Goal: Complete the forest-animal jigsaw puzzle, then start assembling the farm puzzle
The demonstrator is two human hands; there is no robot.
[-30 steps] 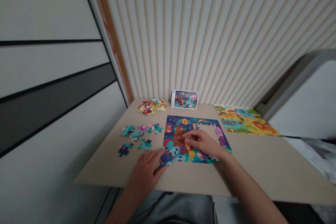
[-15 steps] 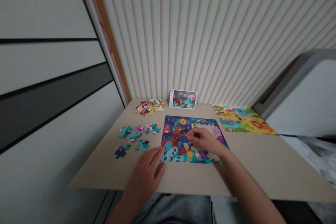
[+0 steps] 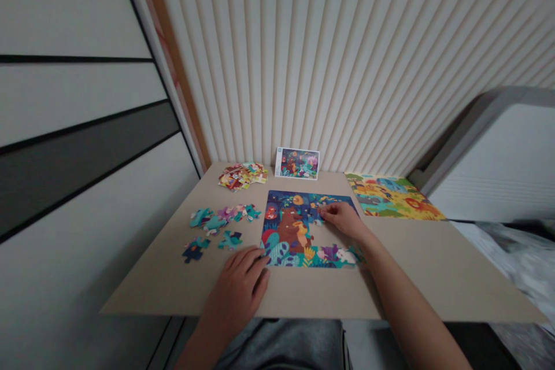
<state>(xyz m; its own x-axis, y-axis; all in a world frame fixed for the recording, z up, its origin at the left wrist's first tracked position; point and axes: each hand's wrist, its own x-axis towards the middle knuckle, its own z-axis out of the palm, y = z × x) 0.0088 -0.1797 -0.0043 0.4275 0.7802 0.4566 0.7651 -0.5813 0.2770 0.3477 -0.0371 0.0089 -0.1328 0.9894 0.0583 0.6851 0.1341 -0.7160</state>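
A partly assembled jigsaw puzzle (image 3: 288, 225) with a brown bear on dark blue lies on the table, with a gap at its middle right. My right hand (image 3: 344, 221) is above that gap, thumb and fingers pinched on a dark blue puzzle piece (image 3: 315, 215). The piece is by the puzzle's upper middle; whether it sits flat I cannot tell. My left hand (image 3: 243, 283) rests open on the table, its fingertips touching the puzzle's lower left corner. To its upper left lie loose teal and pink pieces (image 3: 214, 224), a dark blue piece (image 3: 193, 251) and a teal piece (image 3: 229, 240).
A small picture card (image 3: 297, 163) of the same scene leans against the pleated curtain (image 3: 277, 58). Another pile of red and yellow pieces (image 3: 243, 176) lies at the back left. A yellow animal puzzle (image 3: 390, 196) lies right on the table (image 3: 433, 272).
My right hand has moved up and right with the blue piece, from over the bear to the gap's upper edge. The bear now shows uncovered. My left hand stays at the corner.
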